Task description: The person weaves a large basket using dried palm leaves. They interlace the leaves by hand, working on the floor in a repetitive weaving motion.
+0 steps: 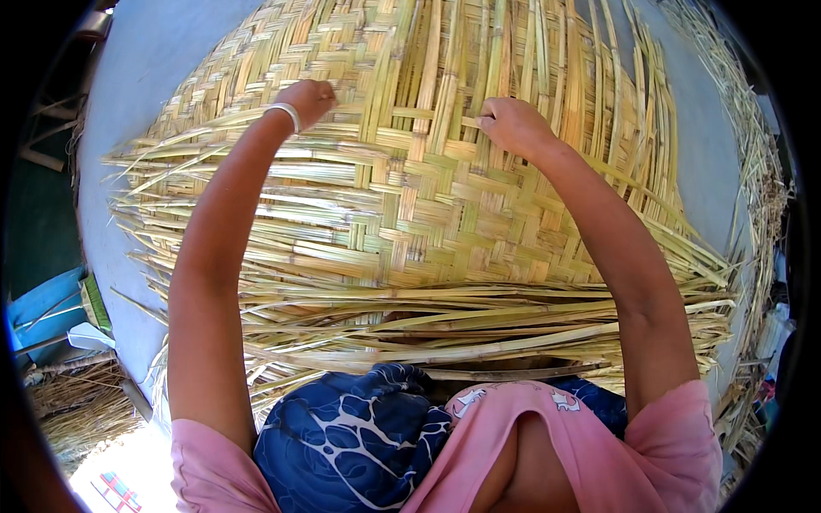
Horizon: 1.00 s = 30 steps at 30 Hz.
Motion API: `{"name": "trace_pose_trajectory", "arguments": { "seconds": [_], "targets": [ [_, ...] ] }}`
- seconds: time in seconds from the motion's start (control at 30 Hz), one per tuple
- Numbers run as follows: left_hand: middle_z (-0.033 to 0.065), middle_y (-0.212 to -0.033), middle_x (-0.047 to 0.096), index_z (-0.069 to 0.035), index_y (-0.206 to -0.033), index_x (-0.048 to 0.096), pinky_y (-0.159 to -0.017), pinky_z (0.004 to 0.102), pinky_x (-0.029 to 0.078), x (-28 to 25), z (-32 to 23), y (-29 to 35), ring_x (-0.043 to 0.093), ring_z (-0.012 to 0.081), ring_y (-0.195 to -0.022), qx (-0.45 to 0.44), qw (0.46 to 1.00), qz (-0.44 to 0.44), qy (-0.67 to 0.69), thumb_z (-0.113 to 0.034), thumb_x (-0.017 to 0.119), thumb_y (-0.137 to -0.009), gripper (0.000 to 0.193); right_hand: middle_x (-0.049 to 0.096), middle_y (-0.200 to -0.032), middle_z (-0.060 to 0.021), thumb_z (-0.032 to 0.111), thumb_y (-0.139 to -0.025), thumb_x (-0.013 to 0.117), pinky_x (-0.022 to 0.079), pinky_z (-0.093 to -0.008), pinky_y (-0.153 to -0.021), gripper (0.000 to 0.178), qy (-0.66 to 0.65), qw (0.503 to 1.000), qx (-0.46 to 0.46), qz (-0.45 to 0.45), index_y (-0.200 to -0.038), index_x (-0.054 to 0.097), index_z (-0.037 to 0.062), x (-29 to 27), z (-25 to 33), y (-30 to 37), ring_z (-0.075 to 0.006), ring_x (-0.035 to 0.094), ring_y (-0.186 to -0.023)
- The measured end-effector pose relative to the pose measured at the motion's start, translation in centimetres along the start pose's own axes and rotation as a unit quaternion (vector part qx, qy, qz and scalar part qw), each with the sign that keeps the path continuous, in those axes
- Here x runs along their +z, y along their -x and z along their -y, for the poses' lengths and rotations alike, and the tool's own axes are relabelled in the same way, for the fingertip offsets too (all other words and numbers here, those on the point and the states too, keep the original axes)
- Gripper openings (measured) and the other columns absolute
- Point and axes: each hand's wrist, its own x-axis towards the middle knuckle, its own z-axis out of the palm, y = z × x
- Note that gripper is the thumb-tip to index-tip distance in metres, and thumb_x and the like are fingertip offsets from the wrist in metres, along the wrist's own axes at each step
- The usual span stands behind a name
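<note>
Pink shirt (637,466) nearest; beyond, a partly woven split-cane mat (470,201) lies on a grey floor (115,218). Left hand (306,103) has fingers curled, grip unclear; right hand (517,126) pinches a strip (469,121).

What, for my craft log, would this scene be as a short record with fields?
Main thing: woven mat of flat yellow-green strips, over a grey floor
Left hand: left hand curled above the mat; white bracelet at the wrist
Right hand: right hand curled at the mat's strips
Grip: whether either hand pinches a strip is unclear
Near the body: loose strip ends
Lower left: dry straw
</note>
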Motion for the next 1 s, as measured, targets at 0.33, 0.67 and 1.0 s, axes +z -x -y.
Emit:
{"name": "trace_pose_trajectory", "arguments": {
  "seconds": [0.33, 0.67, 1.0],
  "targets": [
    [0.0215, -0.116, 0.059, 0.004, -0.121, 0.049, -0.094, 0.0372, 0.044, 1.7, -7.5, -2.8, 0.059, 0.0292, -0.107, -0.080, 0.988, 0.019, 0.133, -0.043, 0.068, -0.078, 0.066, 0.064, -0.094, -0.0153, 0.018, -0.082, 0.048, 0.048, -0.0445, -0.077, 0.023, 0.031, 0.999, 0.030, 0.016, -0.093, 0.063, 0.0046, 0.1, 0.4, -0.2, -0.0325, 0.061, -0.091],
    [0.0195, -0.111, 0.062, 0.001, -0.126, 0.039, -0.093, 0.0406, 0.044, 2.8, -11.0, -0.4, 0.060, 0.0312, -0.105, -0.141, 0.990, -0.014, 0.023, -0.059, 0.073, -0.066, 0.092, 0.065, -0.088, -0.0172, 0.009, -0.080, 0.049, 0.051, -0.0451, -0.070, 0.019, 0.070, 0.997, -0.016, 0.009, -0.091, 0.063, 0.0028, 1.3, 1.0, 1.2, -0.0338, 0.063, -0.084],
    [0.0186, -0.129, 0.049, -0.006, -0.137, 0.031, -0.098, 0.0479, 0.035, 3.2, -13.0, 1.1, 0.048, 0.0321, -0.119, -0.161, 0.982, -0.053, -0.089, -0.053, 0.073, -0.068, 0.093, 0.064, -0.086, -0.0154, 0.007, -0.079, 0.055, 0.049, -0.0444, -0.067, 0.009, 0.147, 0.971, -0.108, -0.152, -0.085, 0.060, 0.0031, 2.3, 0.9, 2.9, -0.0316, 0.063, -0.078]
  ]
}}
